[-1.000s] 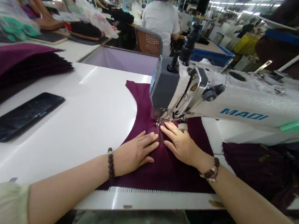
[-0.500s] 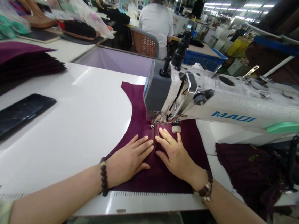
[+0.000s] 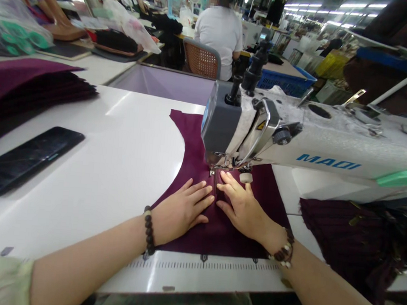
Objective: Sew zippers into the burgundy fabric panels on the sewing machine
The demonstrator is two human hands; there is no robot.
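**Left hand (image 3: 180,212) and right hand (image 3: 241,205) flat on the plum fabric panel (image 3: 230,235), just short of the presser foot (image 3: 216,169)**

Since the last frame our view has swung slightly, and the panel's near edge has drawn back from the ruler scale (image 3: 207,267) toward the machine.

Around us: a sewing hall, with a co-worker (image 3: 219,35) seated on a cane-back chair (image 3: 200,59) beyond our station and a blue crate (image 3: 288,81) off to the right. Our white table (image 3: 110,163) carries the MAQI industrial sewing machine (image 3: 327,149), a stack of plum fabric pieces (image 3: 27,85) at far left, a black phone (image 3: 28,161) left of the work, and a dark fabric pile (image 3: 346,236) at right.

The panel lies directly in front of the machine head and runs under it, with its curved cut edge to our left. Its seam line (image 3: 215,184) is the long axis we care about: it runs from the foot straight toward us, between the hands. The right hand is nearer the foot; the left sits slightly further back.

Both sets of fingers are spread and flat, pressing rather than pinching. Left fingers (image 3: 200,192) and right fingers (image 3: 231,183) sit just either side of the seam, with a narrow gap between them.
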